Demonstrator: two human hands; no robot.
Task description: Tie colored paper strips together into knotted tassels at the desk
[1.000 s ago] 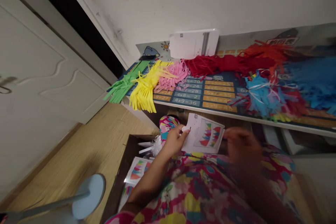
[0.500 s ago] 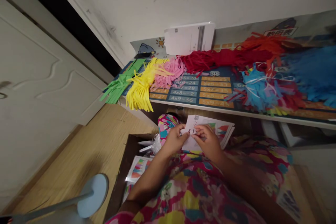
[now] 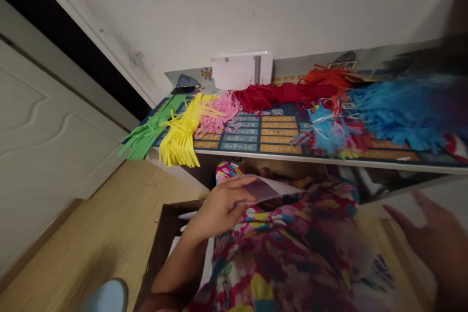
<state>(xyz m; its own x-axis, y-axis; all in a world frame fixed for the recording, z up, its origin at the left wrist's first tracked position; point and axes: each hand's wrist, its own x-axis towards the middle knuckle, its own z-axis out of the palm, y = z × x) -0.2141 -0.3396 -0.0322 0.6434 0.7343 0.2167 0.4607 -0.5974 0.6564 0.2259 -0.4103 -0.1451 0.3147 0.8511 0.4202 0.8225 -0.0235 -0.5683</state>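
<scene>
My left hand point(image 3: 219, 204) is over my lap, its thumb and fingers closed on the edge of a thin, pale sheet point(image 3: 288, 188) that looks like see-through plastic. The sheet slants to the right above the patterned clothing point(image 3: 270, 239). Far to the right, my right hand point(image 3: 435, 241) is apart from everything, thumb and fingers spread, smeared by motion, with nothing visible in it. Beside my left forearm, a white sheet or card point(image 3: 207, 261) lies in the brown box point(image 3: 161, 234), partly hidden by the arm.
On the shelf point(image 3: 241, 146) lie green point(image 3: 151, 126), yellow point(image 3: 183, 141), pink point(image 3: 221, 112), red point(image 3: 270, 97), orange point(image 3: 325, 75) and blue paper fringes point(image 3: 395, 112). A tied multicoloured bundle point(image 3: 327, 126) sits near its front edge. A white panel point(image 3: 237, 72) leans on the wall; a phone-like dark object point(image 3: 183, 90) lies beside it.
My right hand has left the printed papers and swung far right, opening. The white printed papers are no longer between my hands; my left hand now has the thin sheet. The view has shifted right.
</scene>
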